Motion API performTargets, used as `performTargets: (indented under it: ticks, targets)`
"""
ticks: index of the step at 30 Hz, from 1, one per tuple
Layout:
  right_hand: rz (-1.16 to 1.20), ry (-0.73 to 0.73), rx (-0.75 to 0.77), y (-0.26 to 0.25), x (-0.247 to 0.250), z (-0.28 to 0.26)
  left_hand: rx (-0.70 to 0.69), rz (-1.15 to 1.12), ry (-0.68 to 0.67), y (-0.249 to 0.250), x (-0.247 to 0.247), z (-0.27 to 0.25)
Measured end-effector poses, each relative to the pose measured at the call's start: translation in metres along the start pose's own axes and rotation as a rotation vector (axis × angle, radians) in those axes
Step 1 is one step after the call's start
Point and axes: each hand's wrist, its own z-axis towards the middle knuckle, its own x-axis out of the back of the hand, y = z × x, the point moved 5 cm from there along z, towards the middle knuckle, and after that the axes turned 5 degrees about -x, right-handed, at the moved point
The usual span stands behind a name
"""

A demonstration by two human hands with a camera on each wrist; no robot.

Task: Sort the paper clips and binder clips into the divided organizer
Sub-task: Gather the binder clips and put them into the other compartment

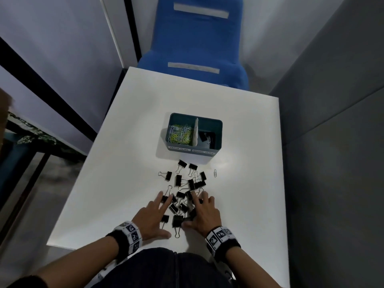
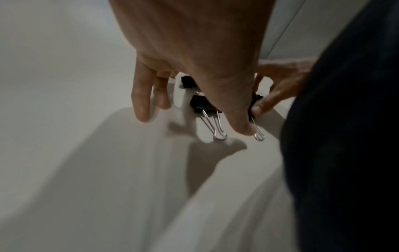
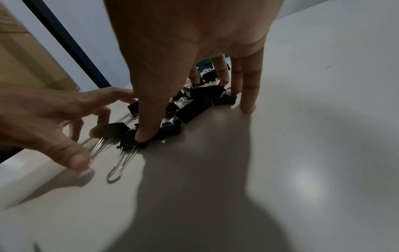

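Both hands, the left hand (image 1: 150, 220) and right hand (image 1: 204, 215), are spreading open, ungripping fingers around the black metal binder clips (image 1: 178, 206) on the white counter (image 1: 128, 154), seemingly corralling them toward the teal divided organizer (image 1: 218, 129).

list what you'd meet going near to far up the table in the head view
left hand and right hand spread on the near binder clips → loose binder clips further up, with one paper clip off to their right → divided organizer → blue chair beyond the table.
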Motion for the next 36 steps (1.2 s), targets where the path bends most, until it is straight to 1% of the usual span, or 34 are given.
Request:
performTargets:
  ticks: [4,8,11,15,18,23,27,29,31,33,36]
  targets:
    - [0.053,0.048,0.038,-0.004,0.007,0.005,-0.032,-0.009,0.039,0.009,0.008,0.019]
    - [0.148,0.042,0.024,0.000,0.009,0.008,-0.052,-0.024,0.130,0.013,0.027,0.027]
    - [0.273,0.038,-0.010,0.006,0.012,0.011,-0.050,-0.076,0.125,0.014,0.033,0.034]
    - [0.433,0.091,-0.059,0.020,0.014,0.019,-0.034,-0.075,0.102,0.010,0.042,0.040]
    - [0.464,0.085,-0.075,0.026,0.013,0.024,-0.028,-0.073,0.118,0.008,0.049,0.044]
    - [0.520,0.152,-0.099,0.033,0.018,0.022,-0.040,-0.095,0.170,0.012,0.058,0.054]
    - [0.613,0.178,-0.125,0.038,0.028,0.017,-0.032,-0.106,0.200,0.011,0.056,0.063]
    - [0.666,0.233,-0.113,0.038,0.047,0.015,-0.037,-0.132,0.229,0.010,0.054,0.065]
    - [0.711,0.303,-0.095,0.037,0.075,0.017,-0.073,-0.150,0.273,0.015,0.060,0.064]
    - [0.744,0.384,-0.072,0.034,0.113,0.023,-0.105,-0.157,0.320,0.027,0.079,0.065]
    - [0.820,0.558,0.017,0.031,0.169,0.040,-0.118,-0.189,0.422,0.046,0.125,0.070]
